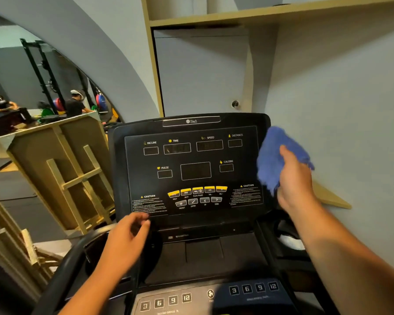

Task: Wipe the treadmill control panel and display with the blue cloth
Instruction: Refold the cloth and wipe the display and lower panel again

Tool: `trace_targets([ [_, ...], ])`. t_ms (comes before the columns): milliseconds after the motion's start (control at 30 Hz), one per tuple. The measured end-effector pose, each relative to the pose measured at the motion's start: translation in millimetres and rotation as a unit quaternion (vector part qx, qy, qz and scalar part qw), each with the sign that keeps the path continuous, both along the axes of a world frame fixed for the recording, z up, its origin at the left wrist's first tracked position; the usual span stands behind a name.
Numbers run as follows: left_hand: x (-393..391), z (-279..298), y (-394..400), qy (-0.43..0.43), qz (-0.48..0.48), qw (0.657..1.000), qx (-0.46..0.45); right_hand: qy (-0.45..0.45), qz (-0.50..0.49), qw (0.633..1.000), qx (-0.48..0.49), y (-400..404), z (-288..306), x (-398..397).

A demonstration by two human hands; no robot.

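The treadmill's black control panel (191, 173) faces me, with dark display windows (195, 170) labelled incline, time, speed, distance, pulse and calorie, and a row of yellow buttons (197, 190) below. My right hand (293, 178) grips a crumpled blue cloth (274, 158) against the panel's right edge. My left hand (127, 239) rests at the panel's lower left corner, fingers loosely curled, holding nothing. Lower down is a second strip of numbered keys (166, 302).
A grey wall and a wooden shelf (259, 14) with a cabinet door stand behind the console. A wooden crate frame (62, 169) leans at the left. A white object sits in the console's right cup holder (291, 242). People and weight racks show far left.
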State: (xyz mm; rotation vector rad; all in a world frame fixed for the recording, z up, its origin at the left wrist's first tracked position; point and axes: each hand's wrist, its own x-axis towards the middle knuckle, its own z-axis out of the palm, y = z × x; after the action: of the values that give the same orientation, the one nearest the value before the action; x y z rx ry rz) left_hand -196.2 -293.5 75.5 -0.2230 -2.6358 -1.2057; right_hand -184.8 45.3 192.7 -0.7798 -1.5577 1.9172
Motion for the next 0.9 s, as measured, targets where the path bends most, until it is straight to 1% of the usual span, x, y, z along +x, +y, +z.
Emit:
trace_targets([
  [33, 3.3, -10.6, -9.5, 0.008, 0.016, 1.000, -0.012, 0.007, -0.001, 0.998, 0.055, 3.7, 5.7, -9.3],
  [67, 7.4, -20.9, -18.7, 0.007, 0.033, 0.999, -0.018, 0.002, -0.029, 0.993, 0.111, 9.0, 7.6, -18.4],
  [100, 13.0, -30.1, -27.0, 0.004, 0.049, 0.998, -0.024, 0.007, -0.032, 0.987, 0.158, 3.6, 13.7, -40.2],
  [167, 23.9, -48.1, -41.4, -0.005, 0.078, 0.996, -0.040, -0.010, -0.019, 0.955, 0.297, -1.8, 7.8, -69.1],
  [200, 27.8, -56.8, -47.5, -0.008, 0.090, 0.995, -0.049, -0.017, -0.017, 0.934, 0.356, -2.8, -4.0, -87.6],
  [233, 30.5, -65.2, -53.4, -0.011, 0.101, 0.993, -0.060, -0.034, -0.003, 0.905, 0.425, -2.0, -20.1, -104.2],
  [300, 32.9, -80.1, -63.0, -0.020, 0.115, 0.991, -0.070, -0.087, -0.014, 0.819, 0.566, -7.1, -47.6, -125.1],
  [333, 32.1, -86.9, -67.0, -0.026, 0.125, 0.989, -0.074, -0.102, -0.026, 0.791, 0.602, -13.5, -54.7, -131.9],
  [367, 31.6, -92.1, -69.5, -0.028, 0.131, 0.988, -0.077, -0.116, -0.042, 0.778, 0.616, -21.8, -58.1, -133.9],
  [400, 32.3, -96.4, -71.2, -0.022, 0.131, 0.988, -0.080, -0.120, -0.043, 0.775, 0.619, -30.4, -59.5, -135.4],
  [433, 33.4, -99.2, -70.9, -0.014, 0.126, 0.988, -0.086, -0.110, -0.039, 0.762, 0.637, -37.8, -64.5, -138.6],
  [467, 34.1, -102.3, -70.4, -0.006, 0.121, 0.988, -0.097, -0.098, -0.022, 0.737, 0.668, -44.5, -68.7, -136.4],
  [567, 34.4, -103.8, -66.6, -0.004, 0.114, 0.986, -0.122, -0.042, 0.056, 0.634, 0.770, -37.5, -91.4, -126.8],
  [600, 33.0, -104.5, -66.3, -0.006, 0.112, 0.986, -0.125, -0.031, 0.076, 0.609, 0.789, -25.1, -97.9, -120.7],
  [633, 31.5, -104.9, -66.2, -0.005, 0.118, 0.985, -0.128, -0.031, 0.089, 0.593, 0.800, -10.4, -104.4, -113.4],
  [667, 28.5, -106.4, -67.2, 0.002, 0.127, 0.982, -0.138, -0.039, 0.097, 0.591, 0.800, 4.7, -110.0, -106.3],
  [700, 26.8, -106.2, -66.7, 0.001, 0.133, 0.980, -0.145, -0.046, 0.088, 0.601, 0.793, 18.6, -113.9, -100.9],
  [800, 20.9, -106.8, -63.5, 0.003, 0.138, 0.974, -0.181, -0.058, 0.042, 0.658, 0.749, 28.4, -105.0, -104.4],
  [900, 19.0, -101.5, -55.7, -0.001, 0.145, 0.967, -0.208, -0.085, -0.010, 0.718, 0.690, -4.5, -81.4, -127.8],
])
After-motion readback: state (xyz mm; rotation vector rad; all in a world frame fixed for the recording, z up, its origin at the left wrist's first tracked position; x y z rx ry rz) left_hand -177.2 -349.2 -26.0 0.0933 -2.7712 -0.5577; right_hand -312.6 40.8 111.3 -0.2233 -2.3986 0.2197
